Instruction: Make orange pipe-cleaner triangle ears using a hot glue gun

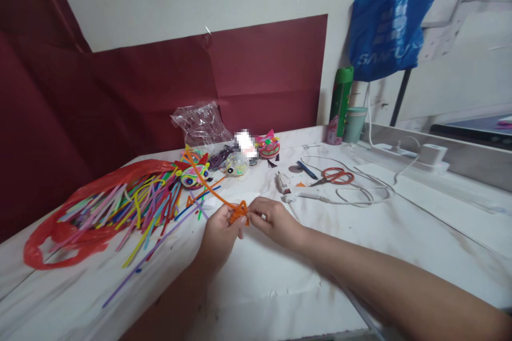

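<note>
My left hand [220, 234] grips an orange pipe cleaner [212, 190], bent into a small folded shape between the fingers, with a long free end reaching up and left. Beside it my right hand [272, 219] is closed, its thumb and forefinger pinching the right side of the folded orange part. Left of the hands, many coloured pipe cleaners [152, 197] spread out of a red plastic bag [44, 264]. Just beyond lies a colourful animal-face figure [192, 177] with yellow, pink and red trim.
Right of the hands lie a hot glue gun [284, 184], orange-handled scissors [338, 176], a blue pen-like tool [307, 170] and a looping white cable [372, 200]. Behind are a pink figure [269, 147], a clear plastic bag [202, 123], a green spray can [341, 106] and a cup [355, 123].
</note>
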### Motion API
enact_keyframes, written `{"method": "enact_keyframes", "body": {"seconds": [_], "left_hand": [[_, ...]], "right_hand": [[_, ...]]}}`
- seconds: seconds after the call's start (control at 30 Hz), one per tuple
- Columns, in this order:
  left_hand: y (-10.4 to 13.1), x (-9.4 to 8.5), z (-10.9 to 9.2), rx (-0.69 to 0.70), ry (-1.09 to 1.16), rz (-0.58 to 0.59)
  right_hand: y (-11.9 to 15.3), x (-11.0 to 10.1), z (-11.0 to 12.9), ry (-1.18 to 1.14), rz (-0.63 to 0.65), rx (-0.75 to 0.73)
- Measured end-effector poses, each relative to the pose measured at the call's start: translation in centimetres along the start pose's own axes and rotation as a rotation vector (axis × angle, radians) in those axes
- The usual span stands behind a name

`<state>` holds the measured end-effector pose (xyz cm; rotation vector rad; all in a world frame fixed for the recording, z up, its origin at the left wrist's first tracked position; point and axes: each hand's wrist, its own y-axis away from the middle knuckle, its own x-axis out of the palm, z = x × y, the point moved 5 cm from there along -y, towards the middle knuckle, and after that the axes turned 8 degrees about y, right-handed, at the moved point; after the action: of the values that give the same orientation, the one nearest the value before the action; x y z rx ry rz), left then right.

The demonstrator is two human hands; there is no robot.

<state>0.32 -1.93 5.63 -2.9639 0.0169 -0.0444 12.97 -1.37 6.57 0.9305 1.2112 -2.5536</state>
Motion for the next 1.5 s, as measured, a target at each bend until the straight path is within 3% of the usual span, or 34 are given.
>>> {"method": "enact_keyframes", "body": {"seconds": [0.1,0.37,0.7,0.97,1.17,1.5], "left_hand": [[0.0,-0.2,0.4,-0.012,0.026,-0.012],[-1.2,-1.7,2.4,0.068,0.126,0.000],[-0.7,-0.8,2.0,0.035,0.257,0.007],[-0.5,-0.7,1.6,-0.012,0.187,-0.017],[-0.8,-0.7,2.0,0.033,0.216,0.030],[-0.9,-1.2,2.4,0.065,0.176,0.011]], "right_hand": [[-0.1,-0.1,-0.1,-0.009,0.008,0.023],[-0.1,0.7,-1.1,-0.220,0.065,0.273],[0.0,0.3,-0.5,-0.130,0.035,0.160],[-0.1,0.7,-1.4,-0.257,0.068,0.295],[-0.1,1.0,-1.4,-0.356,0.108,0.336],[0.1,1.7,-1.4,-0.488,0.139,0.404]]}}
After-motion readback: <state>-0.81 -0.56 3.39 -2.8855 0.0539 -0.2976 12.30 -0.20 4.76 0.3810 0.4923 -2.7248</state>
